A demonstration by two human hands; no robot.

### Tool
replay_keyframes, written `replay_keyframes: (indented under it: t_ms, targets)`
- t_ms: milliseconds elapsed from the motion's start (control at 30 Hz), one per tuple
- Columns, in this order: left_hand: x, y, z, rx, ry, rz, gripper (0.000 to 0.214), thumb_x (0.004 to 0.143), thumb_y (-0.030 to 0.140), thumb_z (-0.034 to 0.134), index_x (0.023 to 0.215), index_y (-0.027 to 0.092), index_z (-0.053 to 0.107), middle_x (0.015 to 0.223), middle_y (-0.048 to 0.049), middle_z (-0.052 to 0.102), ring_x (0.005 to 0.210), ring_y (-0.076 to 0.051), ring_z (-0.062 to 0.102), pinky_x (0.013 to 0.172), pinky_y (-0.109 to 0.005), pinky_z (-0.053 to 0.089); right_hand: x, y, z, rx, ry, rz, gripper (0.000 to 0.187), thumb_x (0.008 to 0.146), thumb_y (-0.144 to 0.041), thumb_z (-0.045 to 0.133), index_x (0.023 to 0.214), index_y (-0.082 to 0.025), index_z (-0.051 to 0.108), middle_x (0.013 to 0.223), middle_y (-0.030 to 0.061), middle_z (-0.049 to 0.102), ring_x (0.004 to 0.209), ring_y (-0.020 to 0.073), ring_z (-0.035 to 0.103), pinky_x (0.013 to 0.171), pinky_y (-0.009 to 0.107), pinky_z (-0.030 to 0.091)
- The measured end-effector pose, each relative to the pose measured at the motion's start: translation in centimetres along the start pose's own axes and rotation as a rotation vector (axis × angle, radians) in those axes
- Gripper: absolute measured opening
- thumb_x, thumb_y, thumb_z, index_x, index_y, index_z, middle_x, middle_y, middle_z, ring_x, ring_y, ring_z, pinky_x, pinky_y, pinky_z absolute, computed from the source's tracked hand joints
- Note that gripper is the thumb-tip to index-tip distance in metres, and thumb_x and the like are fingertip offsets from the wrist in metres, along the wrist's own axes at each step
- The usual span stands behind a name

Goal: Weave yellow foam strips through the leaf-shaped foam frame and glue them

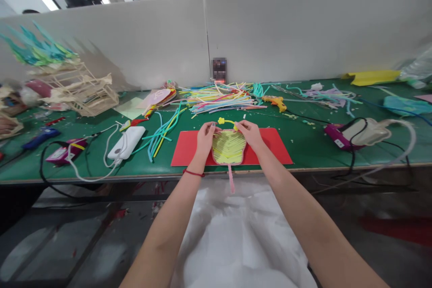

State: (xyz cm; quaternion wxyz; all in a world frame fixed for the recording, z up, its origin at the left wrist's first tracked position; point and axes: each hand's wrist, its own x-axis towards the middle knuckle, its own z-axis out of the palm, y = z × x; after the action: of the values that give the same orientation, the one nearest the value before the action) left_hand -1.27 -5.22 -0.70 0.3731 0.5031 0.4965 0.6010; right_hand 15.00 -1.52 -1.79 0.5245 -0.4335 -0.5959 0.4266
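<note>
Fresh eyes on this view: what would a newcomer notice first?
Probably the red sheet on the green table, with a pink-rimmed, greenish-yellow fan shape over it between left hand and right hand. Next, the heap of colourful strips behind it. At far left, teal spikes top a pale frame.

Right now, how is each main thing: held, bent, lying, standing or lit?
Right hand: pinching the yellow stem
Left hand: curled, grip unclear
Yellow stem: slightly bent, flower at one end
Red card: lying flat
Fan: over the red card
Phone: propped upright, screen lit
Pipe cleaners: loosely heaped
Orange glue gun: lying down
Power bank: lying flat
</note>
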Motion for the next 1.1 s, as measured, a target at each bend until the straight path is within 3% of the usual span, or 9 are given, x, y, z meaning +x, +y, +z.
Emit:
replay_keyframes:
  t_ms: [333,633,933,1100]
  targets:
    - [0.2,-0.32,0.04,0.067,-0.057,0.023,0.018,0.079,0.032,0.051,0.073,0.016,0.057,0.07,-0.002,0.064,0.065,-0.012,0.059,0.064,-0.023,0.046,-0.32,-0.61,0.09,-0.055,-0.029,-0.003,0.031,0.069,-0.047,0.057,0.059,-0.018,0.057,0.057,0.0002,0.06,0.054,0.0115,0.05,0.054,0.025,0.038]
    - [0.19,-0.02,0.25,0.067,-0.073,0.031,0.009,0.077,0.025,0.053,0.074,0.017,0.057,0.069,-0.0012,0.063,0.066,-0.012,0.059,0.065,-0.024,0.047,-0.3,-0.5,0.13,-0.075,-0.036,-0.007,0.029,0.069,-0.046,0.057,0.058,-0.018,0.057,0.057,-0.0005,0.059,0.053,0.0114,0.049,0.053,0.024,0.037]
    - [0.16,-0.19,0.24,0.077,-0.071,0.056,0.018,0.079,0.032,0.049,0.073,0.017,0.057,0.067,-0.001,0.062,0.064,-0.012,0.058,0.06,-0.022,0.045,-0.32,-0.29,0.18,-0.118,-0.107,-0.074,0.031,0.069,-0.049,0.056,0.06,-0.019,0.056,0.058,-0.0004,0.057,0.057,0.0126,0.048,0.055,0.025,0.036]
    - [0.13,-0.04,0.23,0.062,-0.064,0.056,0.014,0.078,0.029,0.052,0.073,0.017,0.057,0.066,-0.0002,0.062,0.064,-0.012,0.058,0.062,-0.023,0.046,-0.52,-0.63,0.17,-0.103,-0.114,-0.068,0.04,0.073,-0.053,0.051,0.054,-0.018,0.05,0.05,-0.0035,0.044,0.051,0.0099,0.039,0.051,0.024,0.031]
